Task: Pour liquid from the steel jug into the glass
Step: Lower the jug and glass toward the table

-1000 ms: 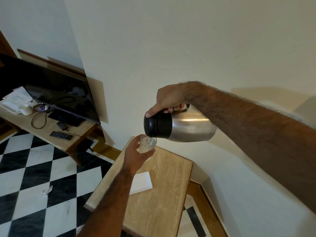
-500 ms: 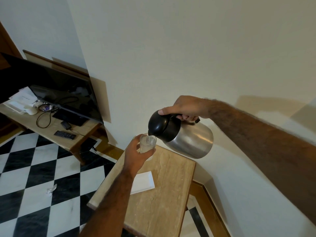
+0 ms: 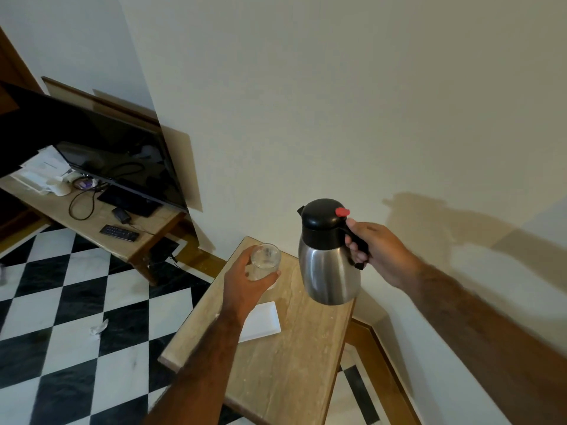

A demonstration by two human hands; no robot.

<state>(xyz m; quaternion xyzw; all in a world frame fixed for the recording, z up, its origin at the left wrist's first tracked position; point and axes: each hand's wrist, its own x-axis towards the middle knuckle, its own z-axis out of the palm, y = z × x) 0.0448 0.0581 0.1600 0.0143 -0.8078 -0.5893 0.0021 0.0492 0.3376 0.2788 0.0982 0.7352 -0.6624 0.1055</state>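
head cam: right hand (image 3: 379, 250) grips steel jug (image 3: 329, 265) upright, just right of the glass (image 3: 264, 261) left hand (image 3: 245, 286) holds.

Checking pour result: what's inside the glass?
The glass, held in the left hand, shows clear liquid through its open rim. The fill level cannot be seen: fingers cover its lower part.

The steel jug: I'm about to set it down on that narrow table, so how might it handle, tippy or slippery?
The steel jug looks tall with a wide rounded belly, so probably fairly stable once set flat. Its polished wall may be slippery, so keep the right hand on the black handle. Weight depends on the liquid left, which is hidden.
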